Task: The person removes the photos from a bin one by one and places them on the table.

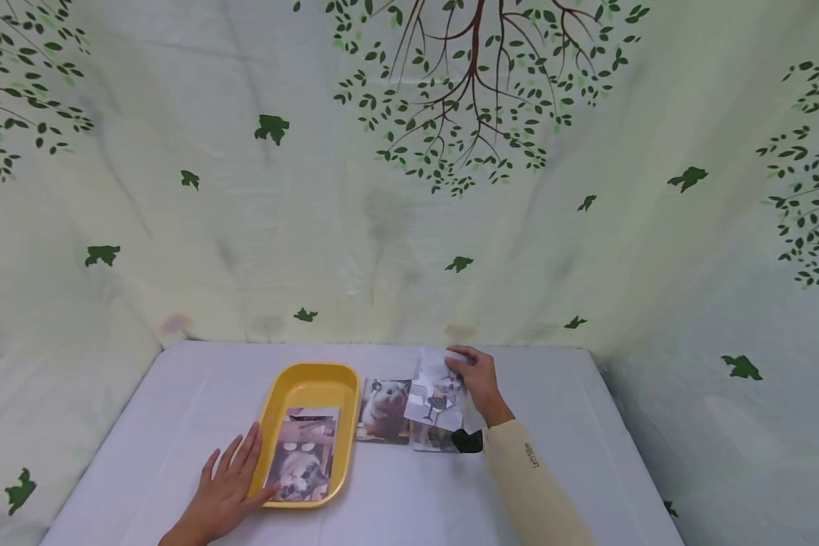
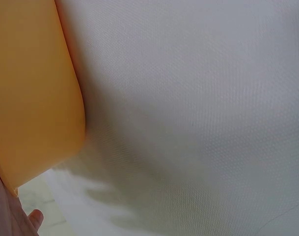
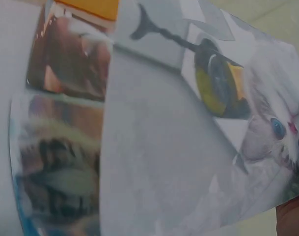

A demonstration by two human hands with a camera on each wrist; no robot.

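My right hand pinches the upper edge of a glossy picture card. Seen close in the right wrist view, this card shows a white kitten and a stemmed glass. It overlaps another picture card, mostly hidden under it. A hamster picture card lies just left of these. My left hand rests along the left side of a yellow tray, fingers straight, thumb across the near corner. Inside the tray lies a picture card of a dog, overlapping another card whose top edge shows.
A white cloth covers the table. Behind it and at both sides hangs a pale curtain printed with leaves and branches. A black object sits at the right wrist.
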